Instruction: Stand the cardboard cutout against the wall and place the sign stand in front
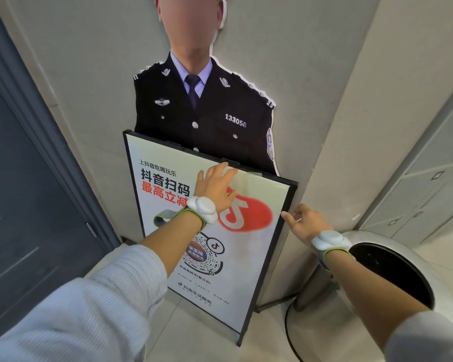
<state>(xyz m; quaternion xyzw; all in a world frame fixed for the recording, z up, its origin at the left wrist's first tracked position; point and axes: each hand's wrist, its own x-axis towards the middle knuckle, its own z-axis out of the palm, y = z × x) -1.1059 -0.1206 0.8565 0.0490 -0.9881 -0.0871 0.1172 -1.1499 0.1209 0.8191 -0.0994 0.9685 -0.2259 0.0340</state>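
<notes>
The cardboard cutout (207, 108) of a uniformed figure stands upright against the grey wall. Its lower half is hidden behind the sign stand (168, 163), a black-framed poster with red and black lettering and a QR code, which stands on the floor in front of it. My left hand (215, 185) lies flat on the poster near the top edge, fingers spread. My right hand (307, 222) hovers by the frame's right edge, fingers loosely curled, thumb tip close to the frame, holding nothing.
A dark blue door (24, 205) is at the left. A round white bin (392, 273) with a dark opening stands at the right, a black cable (288, 330) runs on the tiled floor beside it. Grey cabinets (434, 184) line the far right.
</notes>
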